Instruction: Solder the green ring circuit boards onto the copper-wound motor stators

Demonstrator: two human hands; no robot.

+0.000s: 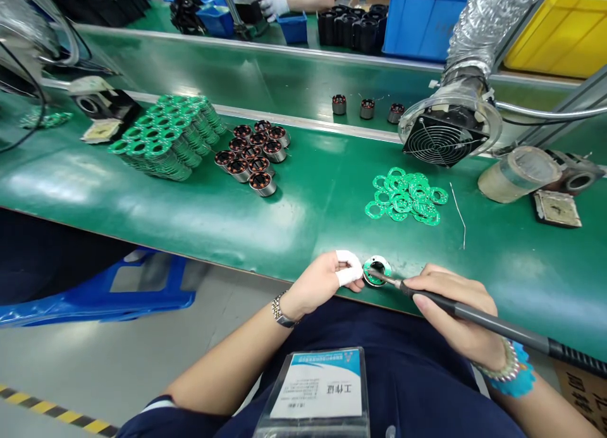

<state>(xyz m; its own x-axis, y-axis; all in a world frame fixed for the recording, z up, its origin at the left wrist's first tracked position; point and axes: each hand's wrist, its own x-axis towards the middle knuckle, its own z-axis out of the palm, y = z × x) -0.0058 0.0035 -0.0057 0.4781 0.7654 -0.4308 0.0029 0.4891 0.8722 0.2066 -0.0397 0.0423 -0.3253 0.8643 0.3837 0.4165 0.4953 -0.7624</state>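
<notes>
My right hand (462, 308) is closed round the grey handle of a soldering iron (429, 296). The iron's tip rests on a ring-shaped green circuit board, which sits on a round motor stator (377, 270) near the bench's front edge. My left hand (329, 277), with white covers on thumb and forefinger, is closed at the stator's left edge and steadies it. Whether solder wire is between those fingertips is too small to tell. Beyond the stator lies a loose pile of green ring boards (405, 196), with a thin bent wire (458, 213) to its right.
Copper-wound stators (253, 153) stand in a group beside stacked green boards (165, 138). Three more stators (367, 108) line the back ledge. A fume extractor fan (436, 138) hangs at right above a translucent cup (519, 172) and a soldering stand (557, 207). A co-worker's gloved hand (272, 2) shows opposite.
</notes>
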